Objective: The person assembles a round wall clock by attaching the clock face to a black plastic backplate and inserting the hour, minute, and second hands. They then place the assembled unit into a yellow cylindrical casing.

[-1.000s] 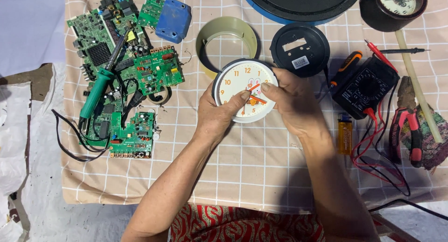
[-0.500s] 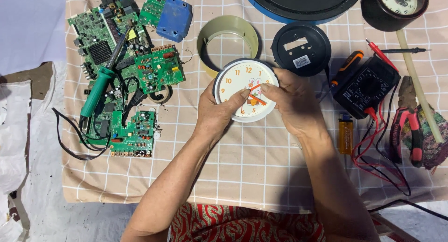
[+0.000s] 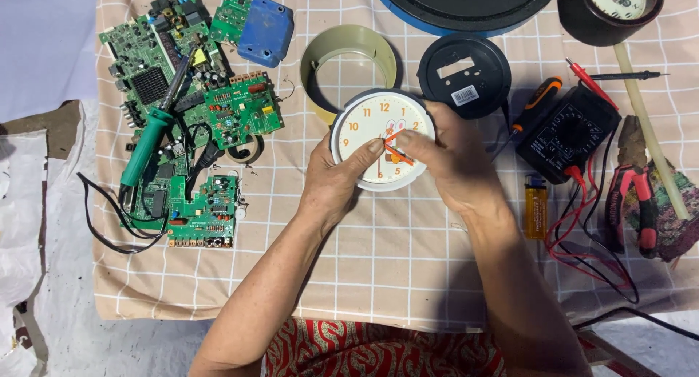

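Fingers of the right hand (image 3: 451,166) pinch the orange hands on the round white clock face (image 3: 378,137), right under it. Left hand (image 3: 331,184) grips the clock's left rim, mid-desk.

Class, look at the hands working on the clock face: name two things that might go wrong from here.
1. The right hand pinches the thin orange clock hands; they might bend or snap.
2. The clock face is steadied only by the left hand, so it might slip toward the loose black back cover nearby.

Bright, even daylight fills the sharp, in-focus view. The forearms throw soft shadows onto the cloth (image 3: 378,275). There is no harsh glare and little bending at the edges.
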